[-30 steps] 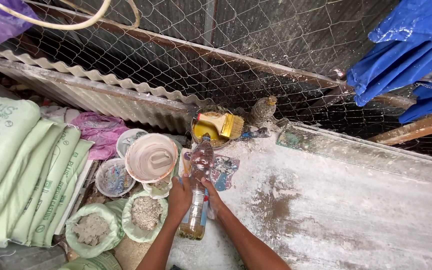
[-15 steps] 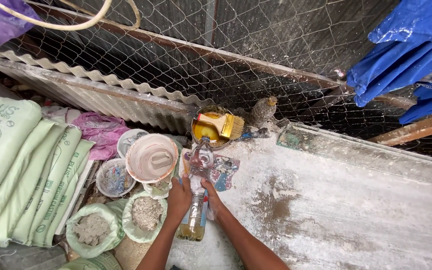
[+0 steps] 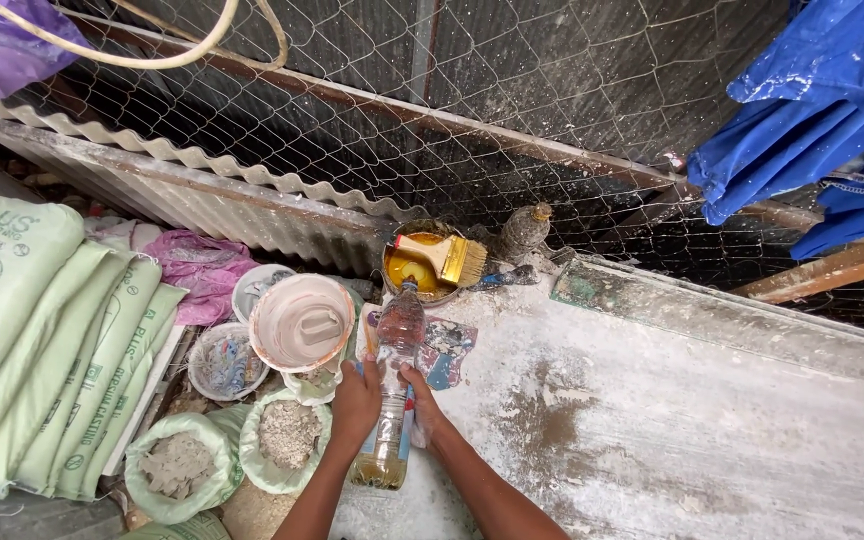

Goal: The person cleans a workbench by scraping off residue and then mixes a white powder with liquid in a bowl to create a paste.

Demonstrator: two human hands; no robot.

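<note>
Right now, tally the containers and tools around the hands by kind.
Plastic bottle, held in both hands: 1
Paintbrush: 1
Yellow-filled tin: 1
Round tubs and bowls: 3
Open powder bags: 2
Total: 8

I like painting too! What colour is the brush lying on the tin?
The brush is yellow, handle and bristles alike, resting across the tin. The head view shows it.

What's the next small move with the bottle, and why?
Probably tip the plastic bottle further, so its mouth stays over the yellow can. Both hands, left hand and right hand, grip its middle; its neck points at the can, where a brush lies across the rim, and amber liquid sits at the base.
</note>
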